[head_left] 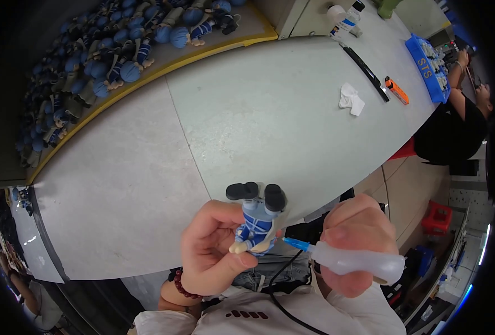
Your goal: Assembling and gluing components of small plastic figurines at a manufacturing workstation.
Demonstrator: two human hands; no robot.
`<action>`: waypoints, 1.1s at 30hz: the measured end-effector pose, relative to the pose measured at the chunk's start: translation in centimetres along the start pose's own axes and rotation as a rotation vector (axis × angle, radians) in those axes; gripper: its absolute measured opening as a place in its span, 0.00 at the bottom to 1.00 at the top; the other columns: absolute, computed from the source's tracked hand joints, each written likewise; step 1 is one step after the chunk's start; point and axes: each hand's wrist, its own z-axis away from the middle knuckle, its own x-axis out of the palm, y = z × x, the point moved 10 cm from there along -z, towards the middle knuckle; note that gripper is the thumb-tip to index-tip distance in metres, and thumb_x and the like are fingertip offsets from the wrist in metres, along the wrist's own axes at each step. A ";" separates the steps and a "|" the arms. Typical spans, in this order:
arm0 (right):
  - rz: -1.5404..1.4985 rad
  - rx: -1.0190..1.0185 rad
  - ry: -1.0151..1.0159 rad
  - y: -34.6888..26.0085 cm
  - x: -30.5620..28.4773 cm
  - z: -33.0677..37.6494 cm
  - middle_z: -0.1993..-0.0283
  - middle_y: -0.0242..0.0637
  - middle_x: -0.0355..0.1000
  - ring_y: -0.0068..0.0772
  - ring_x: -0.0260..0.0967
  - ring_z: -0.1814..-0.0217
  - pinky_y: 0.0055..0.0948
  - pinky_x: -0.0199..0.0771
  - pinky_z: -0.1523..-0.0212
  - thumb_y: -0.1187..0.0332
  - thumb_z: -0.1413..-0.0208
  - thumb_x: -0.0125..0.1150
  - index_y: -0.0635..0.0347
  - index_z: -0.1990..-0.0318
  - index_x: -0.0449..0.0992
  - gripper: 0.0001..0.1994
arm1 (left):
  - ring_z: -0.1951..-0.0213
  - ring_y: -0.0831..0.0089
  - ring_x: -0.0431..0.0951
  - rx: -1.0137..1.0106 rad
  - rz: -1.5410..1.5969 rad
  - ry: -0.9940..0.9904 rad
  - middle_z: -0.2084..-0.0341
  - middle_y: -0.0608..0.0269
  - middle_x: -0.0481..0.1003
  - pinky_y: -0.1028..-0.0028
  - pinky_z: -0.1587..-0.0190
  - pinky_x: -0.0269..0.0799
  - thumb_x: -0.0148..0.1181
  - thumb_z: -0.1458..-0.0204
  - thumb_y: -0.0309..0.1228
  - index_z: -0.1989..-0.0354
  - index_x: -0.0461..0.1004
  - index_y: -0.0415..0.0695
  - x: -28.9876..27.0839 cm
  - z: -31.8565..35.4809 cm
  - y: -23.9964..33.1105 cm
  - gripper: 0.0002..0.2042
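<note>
My left hand [208,245] is closed around a small figurine [255,223] with blue clothes and black shoes. The figurine is upside down, its shoes pointing away from me; its head is mostly hidden by my fingers. In my right hand [359,229] is a translucent white squeeze bottle [359,264], lying sideways with a blue needle tip [295,243]. That tip points left at the figurine, close beside it; whether they touch I cannot tell. Both hands are over the near edge of the table [119,195].
A yellow-edged shelf [163,66] at the far left bears many blue-haired figurines [130,71]. Toward the far right are a clear bottle [348,22], a black pen-like tool [365,72], an orange cutter [396,90], crumpled tissue [351,100] and a blue bin [420,61]. Beyond sits a person in black [451,131].
</note>
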 end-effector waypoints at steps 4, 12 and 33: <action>0.053 0.019 0.015 -0.2 0.1 -0.1 0.84 0.34 0.62 0.27 0.58 0.84 0.19 0.54 0.89 0.51 0.46 0.40 0.68 0.76 0.67 0.24 | 0.74 0.73 0.73 0.012 -0.030 -0.001 0.76 0.54 0.71 0.80 0.74 0.69 0.64 0.61 0.42 0.63 0.60 0.39 -0.1 -0.1 -0.1 0.25; -0.187 0.009 0.193 0.3 -2.1 0.8 0.81 0.35 0.59 0.26 0.55 0.80 0.20 0.55 0.85 0.52 0.48 0.45 0.66 0.75 0.66 0.21 | 0.56 0.67 0.69 0.000 0.095 -0.392 0.61 0.50 0.68 0.69 0.52 0.64 0.51 0.50 0.27 0.55 0.56 0.33 1.7 0.2 -0.2 0.17; 0.336 0.381 0.058 9.8 -2.5 -0.3 0.59 0.39 0.70 0.25 0.66 0.65 0.19 0.63 0.66 0.72 0.62 0.64 0.64 0.50 0.61 0.28 | 0.66 0.63 0.74 -0.121 0.155 -0.301 0.70 0.50 0.71 0.70 0.63 0.71 0.51 0.56 0.27 0.63 0.57 0.40 0.5 0.6 -0.8 0.13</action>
